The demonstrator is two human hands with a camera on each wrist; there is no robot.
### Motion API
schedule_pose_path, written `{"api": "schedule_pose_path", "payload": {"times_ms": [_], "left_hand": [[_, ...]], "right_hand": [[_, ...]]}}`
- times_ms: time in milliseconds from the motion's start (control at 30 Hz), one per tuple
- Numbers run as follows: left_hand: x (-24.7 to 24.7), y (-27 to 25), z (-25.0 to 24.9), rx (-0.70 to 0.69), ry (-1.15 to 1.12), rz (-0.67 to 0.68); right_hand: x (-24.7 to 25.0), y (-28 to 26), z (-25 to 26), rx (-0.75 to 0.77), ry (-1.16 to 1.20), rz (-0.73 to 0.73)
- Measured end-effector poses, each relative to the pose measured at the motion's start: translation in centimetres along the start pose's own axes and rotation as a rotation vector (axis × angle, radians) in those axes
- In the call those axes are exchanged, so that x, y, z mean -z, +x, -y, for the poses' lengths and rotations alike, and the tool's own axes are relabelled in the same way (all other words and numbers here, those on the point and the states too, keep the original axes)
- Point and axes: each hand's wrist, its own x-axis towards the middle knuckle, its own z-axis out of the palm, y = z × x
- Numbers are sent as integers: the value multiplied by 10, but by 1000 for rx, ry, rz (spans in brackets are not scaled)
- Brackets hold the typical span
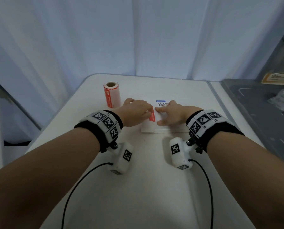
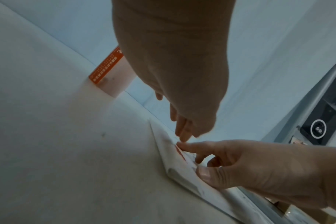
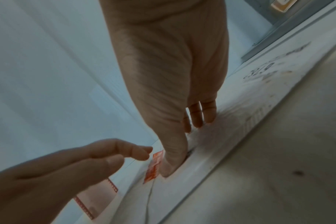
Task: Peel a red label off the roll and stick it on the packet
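Label looks mostly stuck on the packet; my left hand and right hand lie flat-fingered, just smoothing left I reckon.

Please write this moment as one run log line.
stage: sticking | thin red label on flat white packet | left hand, right hand: fingers on packet | label roll: upright, behind

Red label lies flat on white packet, between both hands. Packet flat under the hands. Label roll stands upright, just beyond the left hand.
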Motion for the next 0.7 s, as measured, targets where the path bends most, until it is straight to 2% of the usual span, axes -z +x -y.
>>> {"api": "schedule_pose_path", "payload": {"times_ms": [33, 133, 300, 600, 700], "left_hand": [[-3, 4, 0, 31, 11, 2], [-11, 14, 5, 123, 149, 132], [-9, 20, 13, 169, 225, 242], [2, 22, 21, 159, 290, 134], [8, 17, 21, 151, 74, 60]], "right_hand": [[-1, 0, 0, 0, 11, -2], [-2, 0, -1, 4, 34, -3], [-4, 2, -2, 8, 54, -19], [-1, 0, 7, -1, 44, -97], [5, -5, 6, 30, 107, -178]]}}
